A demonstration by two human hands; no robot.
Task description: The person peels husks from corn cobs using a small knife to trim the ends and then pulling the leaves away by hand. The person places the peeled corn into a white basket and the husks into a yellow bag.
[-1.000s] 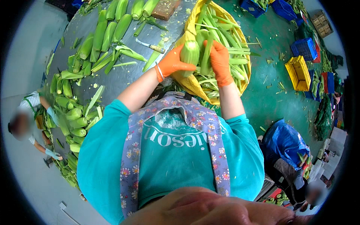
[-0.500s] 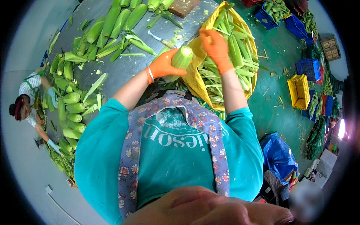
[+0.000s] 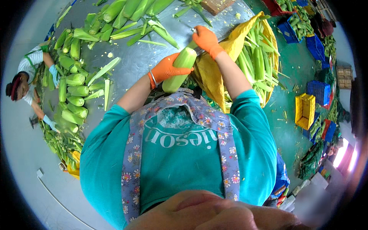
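My left hand [image 3: 168, 70], in an orange glove, is wrapped round a green corn cob in its husk [image 3: 179, 69]. The cob slants in front of my apron, its pale cut end away from me. My right hand [image 3: 209, 41], also orange-gloved, is closed over the table round a small knife [image 3: 193, 30]. Only a bit of the knife shows at the fingers; the rest is hidden or blurred. Under my right forearm a yellow sack [image 3: 233, 46] stands open, full of stripped green husks [image 3: 257, 57].
Husked corn cobs [image 3: 76, 91] lie in rows along the left of the metal table [image 3: 130, 61]; more cobs and loose leaves lie at its far side. A brown block [image 3: 216, 5] sits there. A co-worker [image 3: 32, 65] works at the left. Yellow [image 3: 305, 111] and blue crates [image 3: 318, 91] stand on the green floor.
My right hand has moved left from the sack to the knife on the table and closed on it. The cob in my left hand now shows more of its length. The view has shifted.
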